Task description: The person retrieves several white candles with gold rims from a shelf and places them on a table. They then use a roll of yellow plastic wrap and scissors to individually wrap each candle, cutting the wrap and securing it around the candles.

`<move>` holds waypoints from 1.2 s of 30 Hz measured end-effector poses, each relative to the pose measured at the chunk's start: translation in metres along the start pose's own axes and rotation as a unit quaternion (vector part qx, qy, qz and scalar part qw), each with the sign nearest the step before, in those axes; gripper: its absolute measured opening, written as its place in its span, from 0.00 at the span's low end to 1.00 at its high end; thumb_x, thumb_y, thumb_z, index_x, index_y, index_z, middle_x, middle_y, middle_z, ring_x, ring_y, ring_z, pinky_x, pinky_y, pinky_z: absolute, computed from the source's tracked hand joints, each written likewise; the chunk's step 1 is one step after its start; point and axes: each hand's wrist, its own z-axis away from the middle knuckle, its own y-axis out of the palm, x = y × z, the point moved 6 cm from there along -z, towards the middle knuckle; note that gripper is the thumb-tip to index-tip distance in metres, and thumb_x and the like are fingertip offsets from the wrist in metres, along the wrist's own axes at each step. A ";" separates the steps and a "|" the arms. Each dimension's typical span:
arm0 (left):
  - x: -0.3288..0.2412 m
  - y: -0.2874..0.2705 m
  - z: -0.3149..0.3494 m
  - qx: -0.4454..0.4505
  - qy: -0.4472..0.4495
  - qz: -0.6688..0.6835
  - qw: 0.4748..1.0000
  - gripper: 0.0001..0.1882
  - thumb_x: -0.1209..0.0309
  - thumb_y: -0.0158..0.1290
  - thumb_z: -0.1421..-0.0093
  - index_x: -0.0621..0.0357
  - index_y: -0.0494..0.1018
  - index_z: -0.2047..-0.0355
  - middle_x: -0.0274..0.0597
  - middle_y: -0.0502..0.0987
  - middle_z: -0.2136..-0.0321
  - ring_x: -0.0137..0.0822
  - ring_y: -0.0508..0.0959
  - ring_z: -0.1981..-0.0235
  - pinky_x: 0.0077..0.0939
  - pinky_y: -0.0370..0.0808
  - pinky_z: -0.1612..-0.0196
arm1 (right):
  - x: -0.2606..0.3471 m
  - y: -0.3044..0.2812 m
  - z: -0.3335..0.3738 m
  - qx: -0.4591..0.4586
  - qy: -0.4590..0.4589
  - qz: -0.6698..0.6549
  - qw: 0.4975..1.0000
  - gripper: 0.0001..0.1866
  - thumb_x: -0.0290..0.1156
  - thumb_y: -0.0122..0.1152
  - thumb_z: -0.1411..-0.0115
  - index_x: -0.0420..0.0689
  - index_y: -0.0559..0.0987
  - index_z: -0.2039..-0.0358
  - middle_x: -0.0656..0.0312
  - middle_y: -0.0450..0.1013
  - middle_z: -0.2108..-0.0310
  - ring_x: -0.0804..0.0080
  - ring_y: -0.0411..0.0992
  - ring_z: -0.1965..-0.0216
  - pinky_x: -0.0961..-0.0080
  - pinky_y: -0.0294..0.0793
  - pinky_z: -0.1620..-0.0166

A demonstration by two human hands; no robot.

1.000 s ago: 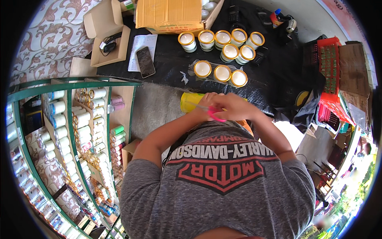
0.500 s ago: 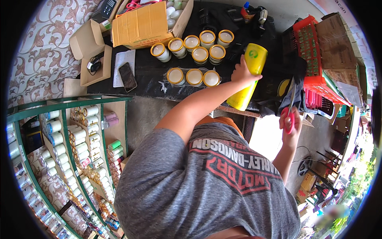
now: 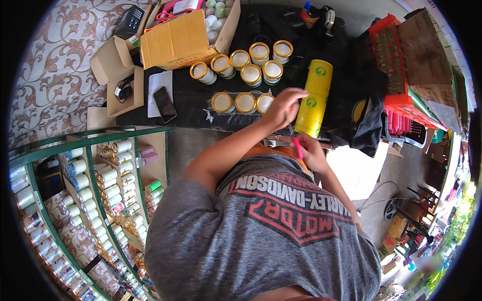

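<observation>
A yellow roll with green marks (image 3: 317,90) stretches away from me on the black-covered table, its near end close to the front edge. Just left of it is my left hand (image 3: 282,109), fingers bent together; whatever they pinch is too fine to make out. My right hand (image 3: 312,154) is closed on the pink handles of a pair of scissors (image 3: 297,148), below the roll's near end. The blades hardly show. Left of my left hand, three candle jars with gold rims (image 3: 245,102) stand in a row, the rightmost partly covered by that hand.
More gold-rimmed candle jars (image 3: 251,73) stand behind. A cardboard box of candles (image 3: 175,44), a phone (image 3: 164,104) on a notepad and a small open box (image 3: 125,93) are at left. A red crate (image 3: 389,60) is at right; candle shelves (image 3: 88,130) stand lower left.
My left hand has let go of the yellow roll and moved left of it. My right hand has brought the scissors leftward, from the table's right side to the roll's near end.
</observation>
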 end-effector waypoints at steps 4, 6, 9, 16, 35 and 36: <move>0.006 -0.108 0.052 -0.041 0.014 -0.176 0.983 0.17 0.86 0.48 0.51 0.60 0.73 0.60 0.45 0.75 0.62 0.46 0.76 0.59 0.37 0.73 0.55 | 0.000 0.066 -0.035 0.088 -0.020 0.118 0.989 0.16 0.39 0.66 0.44 0.39 0.73 0.70 0.64 0.73 0.80 0.83 0.68 0.77 0.80 0.67 0.73; 0.015 -0.146 0.070 -0.071 0.017 -0.257 0.964 0.17 0.87 0.47 0.51 0.59 0.73 0.61 0.43 0.75 0.63 0.46 0.76 0.60 0.37 0.74 0.56 | -0.023 0.093 -0.056 0.105 -0.041 0.124 0.986 0.17 0.40 0.66 0.45 0.39 0.73 0.70 0.62 0.73 0.80 0.81 0.70 0.77 0.79 0.68 0.73; 0.019 -0.168 0.074 0.025 0.000 -0.342 0.939 0.22 0.72 0.53 0.46 0.58 0.68 0.49 0.46 0.70 0.50 0.48 0.70 0.48 0.43 0.67 0.45 | -0.070 0.113 -0.082 0.112 -0.016 0.255 0.960 0.24 0.47 0.64 0.44 0.38 0.70 0.62 0.57 0.75 0.71 0.73 0.73 0.67 0.72 0.72 0.62; 0.056 -0.176 0.088 0.176 -0.008 -0.358 0.917 0.43 0.50 0.56 0.46 0.60 0.53 0.37 0.51 0.61 0.41 0.48 0.60 0.39 0.47 0.57 0.37 | -0.118 0.142 -0.101 0.039 0.083 0.093 0.991 0.32 0.54 0.60 0.43 0.41 0.61 0.53 0.55 0.66 0.58 0.70 0.66 0.56 0.71 0.66 0.52; 0.074 -0.182 0.089 0.139 0.037 -0.200 0.969 0.38 0.62 0.64 0.51 0.64 0.58 0.44 0.54 0.68 0.52 0.52 0.70 0.51 0.40 0.69 0.49 | -0.065 0.169 -0.107 -0.163 0.031 -0.113 0.980 0.21 0.53 0.61 0.44 0.48 0.71 0.68 0.74 0.64 0.80 0.87 0.59 0.80 0.87 0.55 0.78; 0.074 -0.183 0.088 0.138 0.034 -0.198 0.970 0.38 0.63 0.64 0.51 0.64 0.58 0.45 0.54 0.68 0.52 0.52 0.70 0.51 0.40 0.70 0.49 | -0.063 0.168 -0.107 -0.165 0.031 -0.111 0.979 0.21 0.54 0.62 0.45 0.48 0.72 0.69 0.74 0.64 0.81 0.87 0.58 0.82 0.87 0.54 0.79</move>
